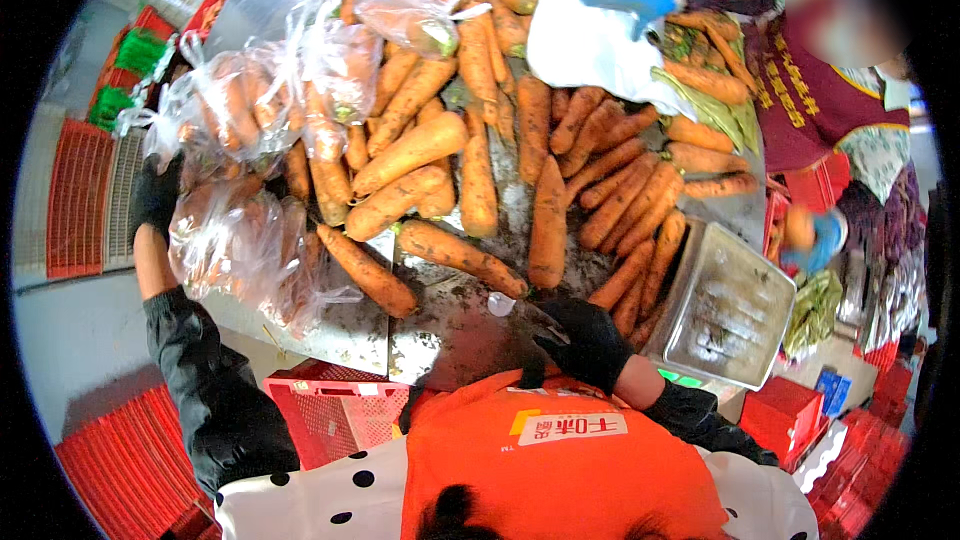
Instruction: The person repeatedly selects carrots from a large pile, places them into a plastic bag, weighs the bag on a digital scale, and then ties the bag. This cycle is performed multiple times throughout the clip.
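My left hand [156,191], in a black glove, is at the far left against clear plastic bags of carrots [232,240]. Its fingers are partly hidden by the bags, so its hold cannot be made out. Near the table's front edge is my right hand [589,337], also black-gloved, low over the soiled metal table [450,322]. Whether something slim lies between its fingers is unclear. Beside its fingertips sits a small round whitish piece [501,304]. Loose, dirt-specked carrots [461,259] lie just beyond, and a thick carrot [547,232] points towards that hand.
A metal tray [727,307] stands right of my right hand. Across the table, a co-worker's blue-gloved hand [634,0] touches a white plastic bag [589,45]. Another blue-gloved hand [817,240] shows at right. A red plastic crate [337,412] stands below the front edge.
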{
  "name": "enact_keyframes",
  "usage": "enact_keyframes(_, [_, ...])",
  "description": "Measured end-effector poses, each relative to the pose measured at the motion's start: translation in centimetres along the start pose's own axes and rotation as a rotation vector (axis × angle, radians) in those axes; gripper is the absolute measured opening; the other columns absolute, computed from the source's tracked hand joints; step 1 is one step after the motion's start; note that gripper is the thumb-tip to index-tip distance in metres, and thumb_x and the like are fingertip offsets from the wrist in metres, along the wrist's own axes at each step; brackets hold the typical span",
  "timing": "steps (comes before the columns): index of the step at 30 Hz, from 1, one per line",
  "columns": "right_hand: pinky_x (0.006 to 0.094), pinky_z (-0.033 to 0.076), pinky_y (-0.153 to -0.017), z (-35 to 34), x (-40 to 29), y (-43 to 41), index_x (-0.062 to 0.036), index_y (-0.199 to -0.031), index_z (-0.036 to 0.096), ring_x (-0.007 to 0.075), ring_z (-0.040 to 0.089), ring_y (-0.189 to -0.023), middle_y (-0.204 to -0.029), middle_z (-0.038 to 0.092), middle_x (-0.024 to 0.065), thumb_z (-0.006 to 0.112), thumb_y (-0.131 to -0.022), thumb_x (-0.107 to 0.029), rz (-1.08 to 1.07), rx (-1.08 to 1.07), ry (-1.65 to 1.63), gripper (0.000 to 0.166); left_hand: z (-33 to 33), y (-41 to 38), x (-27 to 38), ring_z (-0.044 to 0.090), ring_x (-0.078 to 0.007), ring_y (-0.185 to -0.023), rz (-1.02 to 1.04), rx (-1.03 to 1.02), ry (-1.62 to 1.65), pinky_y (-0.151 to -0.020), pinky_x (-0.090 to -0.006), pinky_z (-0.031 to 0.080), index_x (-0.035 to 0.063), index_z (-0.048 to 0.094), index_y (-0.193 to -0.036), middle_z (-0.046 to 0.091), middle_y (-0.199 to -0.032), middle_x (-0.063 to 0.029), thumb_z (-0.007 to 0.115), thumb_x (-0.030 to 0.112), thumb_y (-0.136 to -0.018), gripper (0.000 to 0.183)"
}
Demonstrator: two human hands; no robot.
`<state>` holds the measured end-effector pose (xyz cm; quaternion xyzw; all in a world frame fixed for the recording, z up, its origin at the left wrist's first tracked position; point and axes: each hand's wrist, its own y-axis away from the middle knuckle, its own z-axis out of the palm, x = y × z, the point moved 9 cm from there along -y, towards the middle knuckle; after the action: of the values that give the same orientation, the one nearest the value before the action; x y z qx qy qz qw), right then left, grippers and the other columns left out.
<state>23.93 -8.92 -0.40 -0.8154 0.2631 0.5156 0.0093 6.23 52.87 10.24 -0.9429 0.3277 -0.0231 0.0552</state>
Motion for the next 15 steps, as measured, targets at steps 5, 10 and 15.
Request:
enact_keyframes(5, [0.0388,0.049,-0.063,-0.4,0.9,1.5,-0.0028,-0.099,0.061,0.035,0.06,-0.073,-0.081,0.061,0.0186,0.065,-0.078,-0.02,-0.049,0.07,0.157,0.027,-9.0,5.1,15.9,0.055,-0.0335,-0.104,0.299,0.38,0.019,-0.09,-0.0396,0.042,0.0004,0.056,-0.112,0.058,-0.113,-0.0183,0.058,0.03,-0.086,0.04])
enact_keyframes(10, [0.0382,0.049,-0.063,-1.0,0.9,1.5,-0.0031,-0.1,0.061,0.0339,0.06,-0.073,-0.082,0.061,0.0184,0.065,-0.079,-0.021,-0.078,0.116,0.092,0.028,-6.1,7.8,29.9,0.058,-0.02,-0.096,0.519,0.027,0.609,-0.084,-0.0304,0.044,0.0049,0.06,-0.104,0.061,-0.103,-0.0094,0.061,0.015,-0.084,0.022])
enact_keyframes(15, [0.0375,0.05,-0.065,-5.5,0.2,0.5,-0.0033,-0.104,0.061,0.0325,0.062,-0.076,-0.087,0.063,0.0166,0.064,-0.08,-0.018,-0.189,0.267,0.229,0.029,-1.4,11.8,42.4,0.061,-0.0296,-0.09,0.81,-0.193,0.666,-0.079,-0.0352,0.047,0.0031,0.062,-0.098,0.063,-0.096,-0.0142,0.063,0.019,-0.081,0.023])
